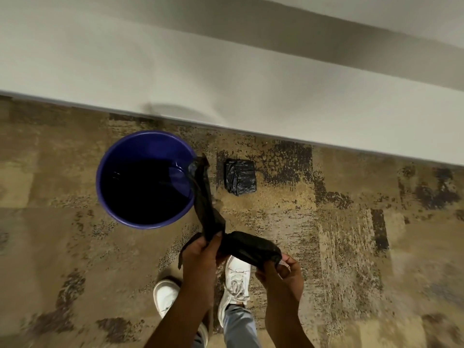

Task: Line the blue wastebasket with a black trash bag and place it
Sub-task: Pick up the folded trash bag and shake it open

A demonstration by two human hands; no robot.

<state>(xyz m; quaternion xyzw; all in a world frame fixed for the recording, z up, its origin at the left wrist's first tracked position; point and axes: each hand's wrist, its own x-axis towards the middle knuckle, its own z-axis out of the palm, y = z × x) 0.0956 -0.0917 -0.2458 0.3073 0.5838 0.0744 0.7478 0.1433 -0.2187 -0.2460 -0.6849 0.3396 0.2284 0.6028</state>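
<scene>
From the head view, looking straight down at the patterned carpet [326, 234], the blue wastebasket [105, 187] stands upright on the floor to the left, near the foot of the pale wall [226, 84] on the far side. Its inside looks dark, but I cannot tell whether that is shadow or plastic; nothing is folded over the rim, so I judge it unlined.

The person stands on the near side, white shoes [236, 285] on the carpet, and holds a black trash bag [208, 209] that is mostly still a folded strip. The left hand [200, 257] has its fingers closed around the strip at a bend, with the long end running up and away toward the basket's right rim, where its tip overlaps the edge in the picture; whether it touches, I cannot say. The right hand [283, 270] pinches the other end, fingertips closed on the plastic, as if working the layers apart.

A folded stack of spare bags [241, 177] lies on the carpet just right of the basket, apart from it.

By my reading, a bag has been picked out and the unfolding has only begun. Left to do: open its mouth, push it down inside, fold the edge over the rim, and set the basket in its place.
</scene>
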